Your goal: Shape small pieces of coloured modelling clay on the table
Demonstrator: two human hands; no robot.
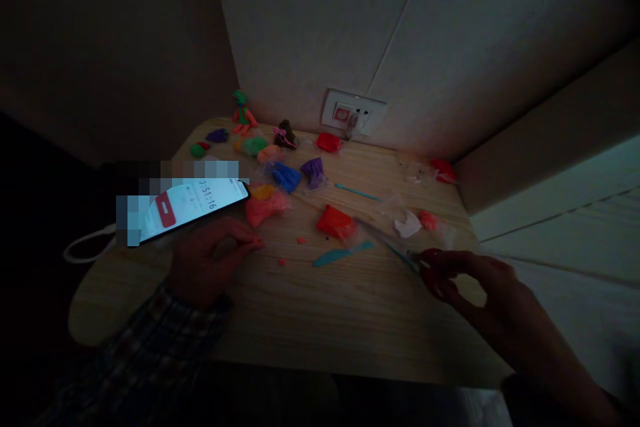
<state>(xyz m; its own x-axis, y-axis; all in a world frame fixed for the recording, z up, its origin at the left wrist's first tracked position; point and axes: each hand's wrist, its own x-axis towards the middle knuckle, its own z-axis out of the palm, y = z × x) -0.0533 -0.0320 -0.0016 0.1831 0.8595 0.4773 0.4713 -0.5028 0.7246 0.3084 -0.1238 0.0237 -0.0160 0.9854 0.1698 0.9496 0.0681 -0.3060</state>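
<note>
At the left of the table, my left hand (pixel 207 263) has thumb and fingertips pinched on a small piece of pink clay (pixel 257 243). Scissors with red handles (pixel 433 268) are in my right hand (pixel 505 297); their blades point left toward a bag of red clay (pixel 336 221). Whether the blades touch that bag I cannot tell. Two small pink crumbs (pixel 301 240) lie between the hands. A teal plastic clay knife (pixel 340 255) rests on the wood near the blades. Beyond my left hand is a bag of pink clay (pixel 267 207).
A lit phone (pixel 195 203) lies at the left. Bags of blue clay (pixel 286 177), purple clay (pixel 314 172) and white clay (pixel 407 223) are spread over the table (pixel 320 327). A green and orange figure (pixel 243 113) sits at the back, near a wall socket (pixel 353 112).
</note>
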